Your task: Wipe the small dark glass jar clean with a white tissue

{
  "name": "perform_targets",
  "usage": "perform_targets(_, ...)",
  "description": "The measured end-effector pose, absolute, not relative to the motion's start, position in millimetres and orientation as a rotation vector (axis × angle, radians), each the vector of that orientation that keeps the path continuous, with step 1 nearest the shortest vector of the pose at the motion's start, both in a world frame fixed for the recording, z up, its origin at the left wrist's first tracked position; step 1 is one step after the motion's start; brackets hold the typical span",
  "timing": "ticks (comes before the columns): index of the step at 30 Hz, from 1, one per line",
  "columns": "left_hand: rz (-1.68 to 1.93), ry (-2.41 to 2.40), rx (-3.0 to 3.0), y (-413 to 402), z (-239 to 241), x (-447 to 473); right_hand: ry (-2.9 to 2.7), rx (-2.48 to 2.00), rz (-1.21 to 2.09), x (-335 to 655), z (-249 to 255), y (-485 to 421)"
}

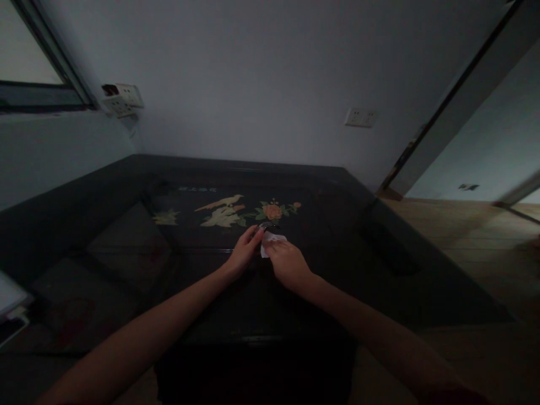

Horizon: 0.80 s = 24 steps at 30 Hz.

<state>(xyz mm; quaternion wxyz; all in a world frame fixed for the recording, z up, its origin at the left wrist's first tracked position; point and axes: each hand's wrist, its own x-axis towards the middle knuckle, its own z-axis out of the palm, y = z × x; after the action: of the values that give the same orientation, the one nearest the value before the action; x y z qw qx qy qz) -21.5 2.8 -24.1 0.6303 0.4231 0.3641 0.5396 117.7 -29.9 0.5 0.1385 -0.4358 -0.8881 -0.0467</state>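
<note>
You are holding both bare hands close together over a dark, glossy table (pixel 329 242), with your forearms reaching in from the lower corners. Your left hand (pixel 243 250) is closing its thumb and fingers around a small, dark, shiny object (pixel 269 225), whose exact kind is too dim to tell. Your right hand (pixel 291 263) is pinching a thin, crumpled white sheet (pixel 270 238), paper or cloth, and is pressing it close against the near side of that object; whether they are touching is hard to tell. The object is sitting at your fingertips, just below an orange-pink flower picture with green leaves (pixel 272 211) on the tabletop, while pale yellow bird figures (pixel 223 212) are showing farther left. Behind the table, a white rectangular wall socket (pixel 360 117) is standing out on the pale grey wall (pixel 253 84).
</note>
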Motion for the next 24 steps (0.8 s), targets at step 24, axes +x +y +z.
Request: perform_targets(24,1.232,0.885,1.014,7.3,-31.6,-20.0,-2.680,-1.061,-0.421,137.8,-6.2,-23.3)
